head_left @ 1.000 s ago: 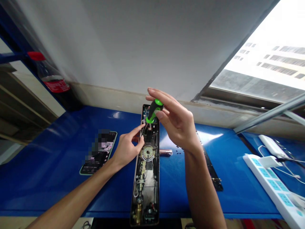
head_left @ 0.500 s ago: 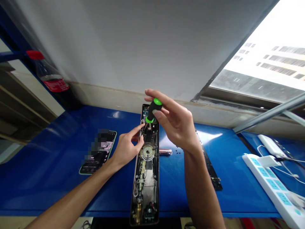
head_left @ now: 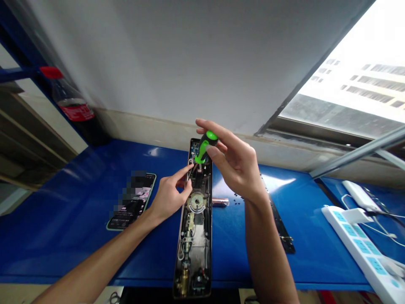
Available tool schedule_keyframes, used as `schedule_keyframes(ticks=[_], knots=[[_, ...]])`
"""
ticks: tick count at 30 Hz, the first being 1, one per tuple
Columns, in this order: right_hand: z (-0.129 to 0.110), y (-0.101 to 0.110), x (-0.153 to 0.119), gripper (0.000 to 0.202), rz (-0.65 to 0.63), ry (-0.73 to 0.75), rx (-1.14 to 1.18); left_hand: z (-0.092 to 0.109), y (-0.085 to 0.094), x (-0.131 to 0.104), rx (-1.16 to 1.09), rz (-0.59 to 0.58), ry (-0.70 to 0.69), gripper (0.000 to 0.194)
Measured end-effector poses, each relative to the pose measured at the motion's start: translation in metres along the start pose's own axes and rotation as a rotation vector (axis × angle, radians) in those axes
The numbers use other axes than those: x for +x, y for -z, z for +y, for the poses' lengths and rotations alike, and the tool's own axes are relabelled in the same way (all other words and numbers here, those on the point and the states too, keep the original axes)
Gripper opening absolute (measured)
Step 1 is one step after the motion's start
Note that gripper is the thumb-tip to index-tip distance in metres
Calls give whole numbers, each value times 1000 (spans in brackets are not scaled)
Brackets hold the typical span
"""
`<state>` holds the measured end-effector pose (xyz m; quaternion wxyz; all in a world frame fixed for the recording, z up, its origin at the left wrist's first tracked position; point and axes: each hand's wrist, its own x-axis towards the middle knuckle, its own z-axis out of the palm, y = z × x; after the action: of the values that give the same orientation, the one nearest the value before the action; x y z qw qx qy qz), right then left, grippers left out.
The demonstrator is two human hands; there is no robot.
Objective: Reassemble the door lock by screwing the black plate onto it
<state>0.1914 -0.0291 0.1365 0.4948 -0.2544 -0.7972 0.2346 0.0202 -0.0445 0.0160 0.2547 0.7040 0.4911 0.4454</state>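
My right hand (head_left: 232, 162) grips a green-and-black screwdriver (head_left: 205, 147) between thumb and fingers, its shaft tilted down into the top part of an opened long narrow housing (head_left: 198, 236), which looks like a door lock. On the housing's left rim is my left hand (head_left: 172, 190), its thumb and index finger reaching over the edge and the other fingers at its side. The index fingertip lies close to the screwdriver's shaft; whether it touches is unclear. Inside the housing are a circuit board (head_left: 194, 147), a round metal disc (head_left: 196, 202), wires and a brass part (head_left: 184, 280). The screwdriver's tip is hard to make out.
A phone (head_left: 134, 202) lies left of the housing, and a cola bottle (head_left: 76, 107) stands at the back left. To the right are a copper-coloured cylinder (head_left: 220, 202), small dark screws (head_left: 238, 199), a long black plate (head_left: 281, 228) and a white power strip (head_left: 363, 249).
The screwdriver's handle has turned in my right hand, showing more of its green side. My left hand and the housing stay in place; the view has shifted very slightly.
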Motion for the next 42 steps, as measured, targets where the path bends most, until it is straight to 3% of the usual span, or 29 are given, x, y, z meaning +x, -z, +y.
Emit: schedule_keyframes(ticks=[8, 15, 23, 32, 42], knots=[[4, -3, 1, 27, 202, -1, -163, -1, 0, 0, 5, 0, -5, 46], [-2, 0, 0, 41, -33, 25, 29, -1, 0, 0, 10, 6, -26, 45], [5, -4, 2, 22, 99, 123, -106, -3, -2, 0, -4, 6, -24, 41], [-2, 2, -2, 38, -20, -54, -14, 0, -1, 2, -35, -7, -4, 45], [-10, 4, -3, 26, -27, -13, -251, -3, -4, 0, -35, 37, -25, 41]])
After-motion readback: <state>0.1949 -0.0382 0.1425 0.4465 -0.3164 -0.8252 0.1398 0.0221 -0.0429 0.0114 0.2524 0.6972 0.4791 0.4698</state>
